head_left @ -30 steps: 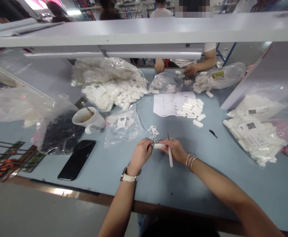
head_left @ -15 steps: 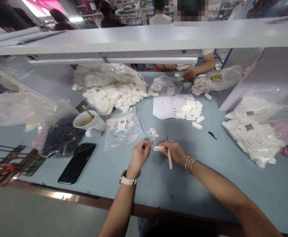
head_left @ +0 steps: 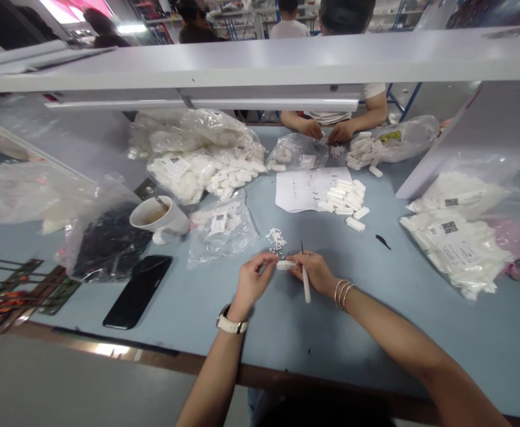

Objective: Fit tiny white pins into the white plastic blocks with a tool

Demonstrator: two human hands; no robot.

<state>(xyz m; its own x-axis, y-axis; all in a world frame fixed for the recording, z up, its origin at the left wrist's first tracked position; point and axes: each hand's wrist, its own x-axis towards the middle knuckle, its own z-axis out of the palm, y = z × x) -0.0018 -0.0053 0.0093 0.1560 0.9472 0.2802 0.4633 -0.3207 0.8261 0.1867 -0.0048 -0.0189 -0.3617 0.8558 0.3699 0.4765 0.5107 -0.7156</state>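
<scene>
My right hand (head_left: 314,271) grips a small white plastic block (head_left: 285,265) by its right end. In the same hand is a slim tool with a white handle (head_left: 306,284) and a thin dark point facing away from me. My left hand (head_left: 256,276) is closed in a pinch at the block's left end; whatever sits between its fingertips is too small to make out. Just beyond my fingers lies a heap of tiny white parts (head_left: 276,238). Farther off, a pile of similar white blocks (head_left: 344,197) partly covers a printed sheet (head_left: 291,193).
On the left stand a cup with a spoon (head_left: 159,218), a black phone (head_left: 138,292) and a bag of dark pieces (head_left: 108,243). Clear bags of white parts (head_left: 197,157) lie behind, others (head_left: 460,243) at right. A co-worker's hands (head_left: 326,130) work under the shelf (head_left: 260,64).
My left fingertips have moved from the tiny parts up to the block's left end. My right hand stays nearly still. Across the table, the co-worker's hands have come closer together.
</scene>
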